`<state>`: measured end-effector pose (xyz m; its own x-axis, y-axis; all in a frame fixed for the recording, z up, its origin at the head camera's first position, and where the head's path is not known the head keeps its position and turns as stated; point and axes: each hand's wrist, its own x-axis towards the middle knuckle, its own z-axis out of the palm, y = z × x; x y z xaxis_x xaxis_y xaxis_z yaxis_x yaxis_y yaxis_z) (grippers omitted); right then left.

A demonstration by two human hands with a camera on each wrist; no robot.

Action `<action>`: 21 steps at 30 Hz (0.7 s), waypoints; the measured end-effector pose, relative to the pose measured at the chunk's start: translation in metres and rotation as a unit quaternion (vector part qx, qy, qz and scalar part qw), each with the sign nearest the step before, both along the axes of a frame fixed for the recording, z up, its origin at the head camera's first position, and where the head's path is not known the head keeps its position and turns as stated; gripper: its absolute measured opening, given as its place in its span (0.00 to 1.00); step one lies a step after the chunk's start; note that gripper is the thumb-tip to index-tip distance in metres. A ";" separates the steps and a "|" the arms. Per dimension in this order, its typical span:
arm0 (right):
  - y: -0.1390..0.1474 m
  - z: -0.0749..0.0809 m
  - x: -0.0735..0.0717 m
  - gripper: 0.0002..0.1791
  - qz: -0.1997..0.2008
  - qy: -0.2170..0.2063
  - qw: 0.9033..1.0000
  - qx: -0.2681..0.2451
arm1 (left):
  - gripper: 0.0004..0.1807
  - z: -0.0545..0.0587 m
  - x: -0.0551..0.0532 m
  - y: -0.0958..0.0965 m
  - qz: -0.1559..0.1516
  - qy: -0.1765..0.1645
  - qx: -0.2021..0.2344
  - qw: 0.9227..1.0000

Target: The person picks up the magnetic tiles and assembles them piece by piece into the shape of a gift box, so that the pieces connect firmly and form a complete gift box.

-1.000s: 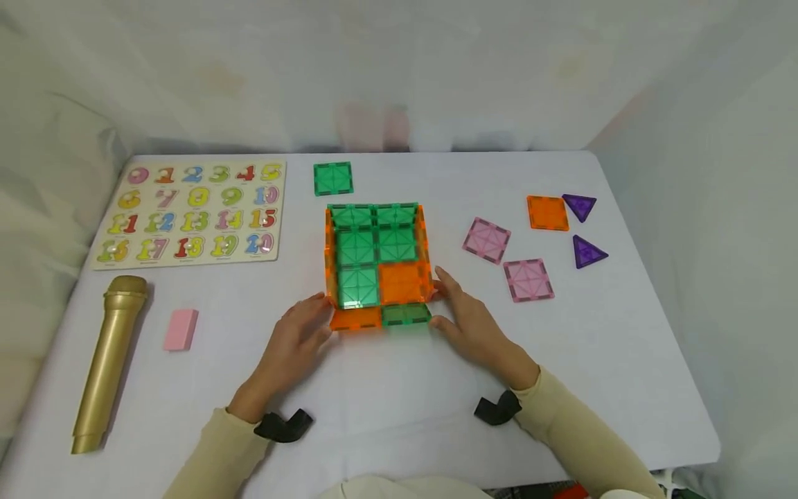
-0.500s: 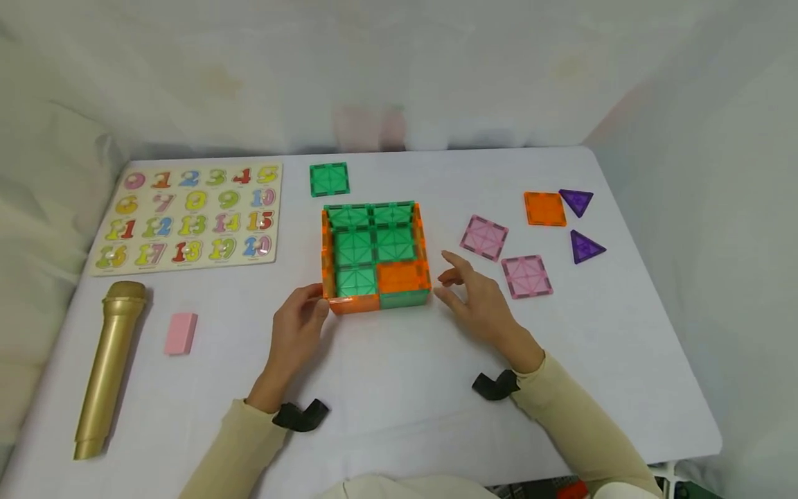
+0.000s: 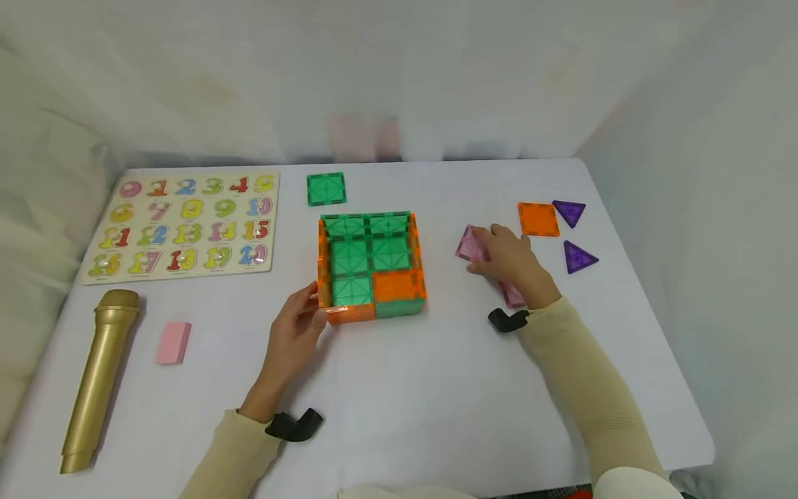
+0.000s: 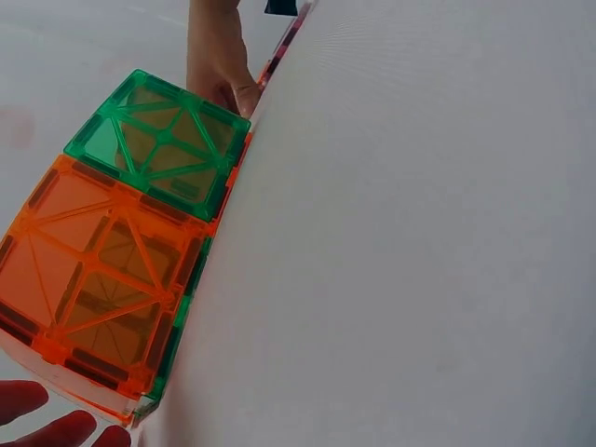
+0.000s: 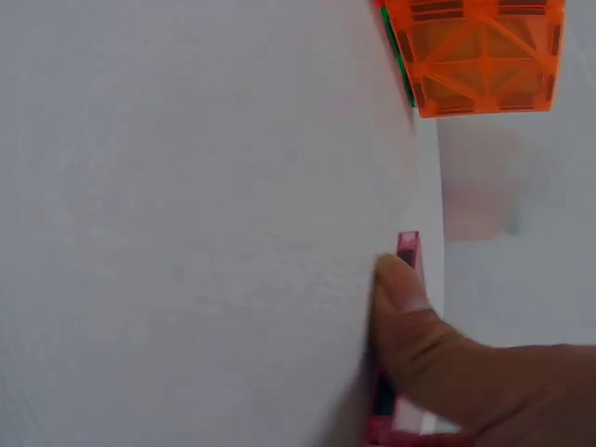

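L hand [image 3: 293, 336], fingers loose, at 1 tile box [image 3: 351, 314]; R hand [image 3: 512, 260] over 2 pink tiles [image 3: 467, 246], grip can't tell; R of it, 1 orange sq. [image 3: 539, 220], 2 purple tris [image 3: 579, 258].

Curtained-off play booth, white cloth walls [image 3: 262, 76] on three sides, white table [image 3: 405, 395], toy tiles [image 3: 349, 256], number puzzle [image 3: 206, 225]

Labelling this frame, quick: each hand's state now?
Left hand: open, at the orange-and-green translucent box.
Right hand: touching translucent pink square tile; grip can't be told.
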<state>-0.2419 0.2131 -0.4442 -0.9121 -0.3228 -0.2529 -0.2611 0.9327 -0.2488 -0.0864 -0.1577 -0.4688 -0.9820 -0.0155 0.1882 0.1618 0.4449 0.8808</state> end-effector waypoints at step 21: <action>-0.177 0.101 -0.010 0.41 0.253 0.089 0.963 0.000 | 0.37 -0.020 -0.001 -0.005 -0.018 -0.041 0.056 0.997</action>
